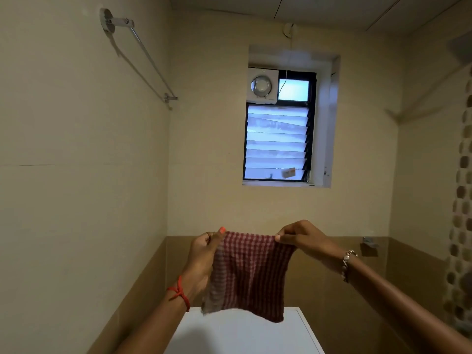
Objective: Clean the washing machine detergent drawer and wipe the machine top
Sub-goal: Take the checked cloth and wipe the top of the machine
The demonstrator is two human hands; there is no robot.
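While both arms reach out in front of the head camera, the left hand (204, 247) and right hand (301, 237) hold a red-and-white checked cloth (251, 274) up by its top edge, one corner each. On the left, the thumb and fingers (219, 233) are pinching the top left corner, and the thumbnail is painted orange. On the right, the fingertips are squeezed together on the top right corner. The cloth is pulled fairly flat along the top and hangs down loose between the hands. Its bottom edge dangles in front of the far end of the white machine top (245, 333), and I can't tell if it touches.

There's a red thread (178, 293) tied on the left wrist and a beaded bracelet (346, 264) on the right. Behind it all is a tiled wall with a louvred window (277, 141), an exhaust fan (261, 85) set in its upper left corner, a towel rail (143, 54) high on the left wall and a spotted curtain (459, 226) at the right edge
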